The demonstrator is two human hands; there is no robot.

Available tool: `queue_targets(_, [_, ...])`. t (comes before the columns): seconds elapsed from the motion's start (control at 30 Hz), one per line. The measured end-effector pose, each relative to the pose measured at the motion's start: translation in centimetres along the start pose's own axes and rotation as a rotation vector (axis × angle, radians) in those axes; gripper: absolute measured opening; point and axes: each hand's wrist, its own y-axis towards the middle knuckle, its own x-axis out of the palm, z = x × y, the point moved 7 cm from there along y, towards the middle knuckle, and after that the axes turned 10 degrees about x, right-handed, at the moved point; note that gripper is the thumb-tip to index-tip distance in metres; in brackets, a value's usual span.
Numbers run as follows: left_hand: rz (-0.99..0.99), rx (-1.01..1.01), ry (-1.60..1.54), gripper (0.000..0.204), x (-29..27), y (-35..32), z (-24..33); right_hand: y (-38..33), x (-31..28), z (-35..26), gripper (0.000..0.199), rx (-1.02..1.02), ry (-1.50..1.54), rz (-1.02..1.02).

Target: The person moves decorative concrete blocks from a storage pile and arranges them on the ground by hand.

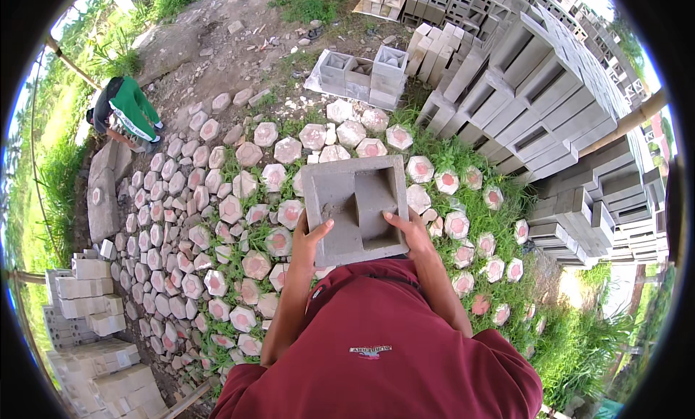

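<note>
Bright daylight thru-out; scene evenly lit, colours strong. Sky at far right is blown out to white. Soft, short shadows are cast inside the cavities of the held hollow concrete block (pixel 355 209) & between the stacked blocks (pixel 550 78) at far right. Mild glare is seen on the hexagonal pavers (pixel 217 202). Centre is sharp; no motion blur. Strong fisheye bend twd the rim, w/ black vignette at all corners; edge detail is smeared.

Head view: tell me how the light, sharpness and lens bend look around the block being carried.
Head view: even daylight on the grey hollow block, soft shade in its cavities; left hand and right hand sharp; stacked blocks bow toward the rim; sky glare washes the upper right; black ring frames it.
</note>
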Motion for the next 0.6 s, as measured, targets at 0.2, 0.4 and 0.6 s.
queue_targets(0.2, [-0.029,-0.012,0.019,0.065,3.6,9.5,0.8,6.9,-1.4,-8.5,0.068,0.004,0.017,-0.059])
queue_targets(0.4, [-0.051,-0.11,-0.032,0.059,4.3,19.7,-1.1,15.5,-2.0,-11.8,0.069,0.05,-0.004,-0.007])
queue_targets(0.6, [-0.057,-0.141,0.041,0.046,2.9,33.3,-1.2,27.8,-0.8,-14.4,0.062,0.115,0.016,0.093])
